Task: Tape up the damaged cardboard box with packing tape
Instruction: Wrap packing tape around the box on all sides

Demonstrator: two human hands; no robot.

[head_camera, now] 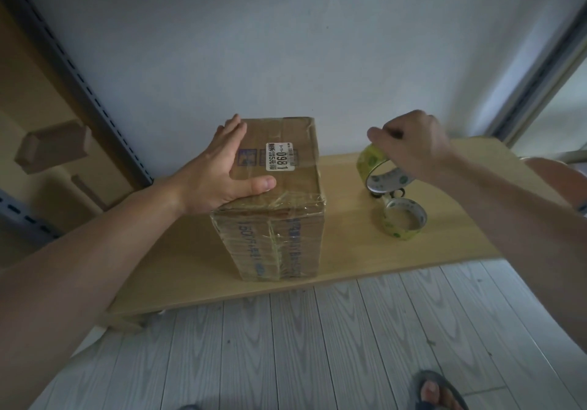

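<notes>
A brown cardboard box (pixel 286 219), wrapped in clear tape and bearing a white label, stands on the low wooden table (pixel 197 266). My left hand (pixel 219 171) lies flat on the left part of its top, fingers straight. My right hand (pixel 409 142) grips the top of a roll of packing tape (pixel 378 171) that stands on edge on the table, right of the box. A second tape roll (pixel 405 219) lies flat just in front of it.
A white wall runs behind the table. At the left stands a tan shelf unit with a metal slotted upright (pixel 104 114). Pale plank flooring (pixel 317 346) lies in front, with a foot in a sandal (pixel 438 392) at the bottom right.
</notes>
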